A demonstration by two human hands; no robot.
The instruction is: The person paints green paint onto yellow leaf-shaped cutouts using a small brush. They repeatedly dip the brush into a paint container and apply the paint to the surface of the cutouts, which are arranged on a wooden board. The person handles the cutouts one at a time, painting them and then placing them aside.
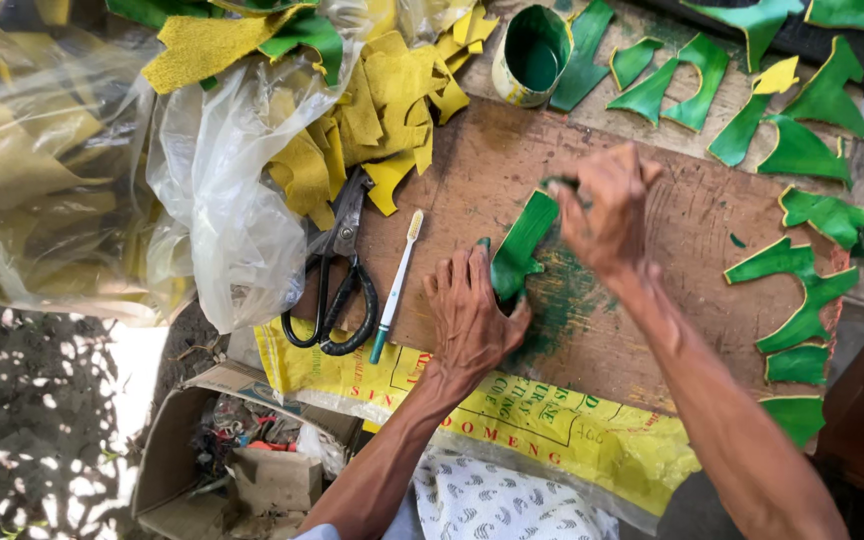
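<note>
My left hand (467, 310) presses flat on the lower end of a curved green-painted piece (522, 240) lying on a wooden board (672, 230). My right hand (602, 210) is closed at the piece's upper end, gripping a small dark tool whose tip barely shows; I cannot tell what kind it is. The board under the piece is smeared green. A small can of green paint (532, 55) stands at the board's far edge.
Black scissors (337, 275) and a toothbrush (397, 285) lie left of my hands. Several yellow cut pieces (382, 110) spill from a clear plastic bag (222, 200). Several painted green pieces (802, 290) lie at right and far. A cardboard box (242, 460) sits below.
</note>
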